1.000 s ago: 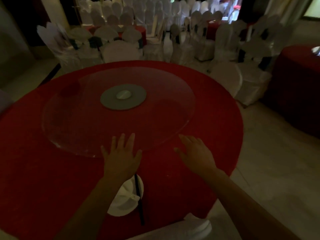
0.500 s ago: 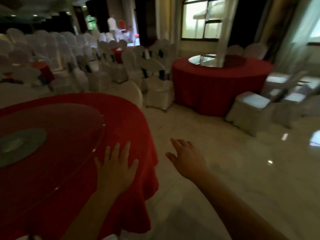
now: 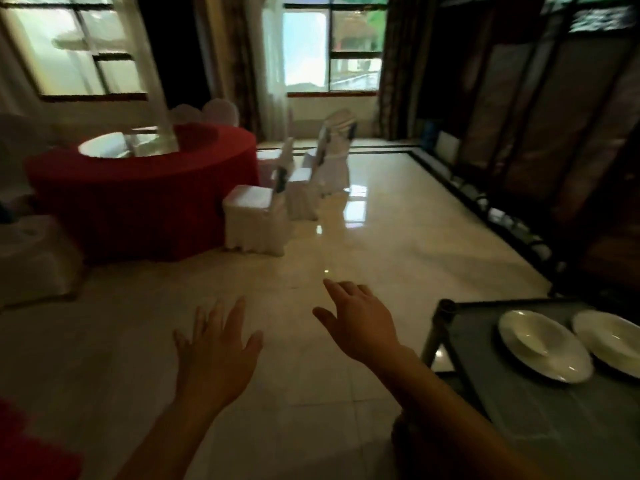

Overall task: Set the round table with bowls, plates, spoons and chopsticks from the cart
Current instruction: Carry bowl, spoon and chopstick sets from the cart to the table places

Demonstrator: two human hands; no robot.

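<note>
The person is turning away from the round table they were leaning over a second ago; only a scrap of its red cloth is showing now at the lower left corner, and the place setting that lay under their left hand has slid out of sight. I take that as one setting done and a trip back for more.

Moving rightward, a second red table is standing well off across the tiled floor, with white-covered chairs just beside it.

The left hand is hanging over bare floor, fingers spread, holding nothing. The right hand is reaching further forward, also spread and carrying nothing, with its fingers angling toward the cart.

The cart is coming into view at the lower right, its grey top running away from the person's side toward the screen wall. Two white plates are lying flat on it side by side, close together, rims up; being round, they have no long axis worth naming. No bowls, spoons or chopsticks are showing on the visible part of the cart.
</note>
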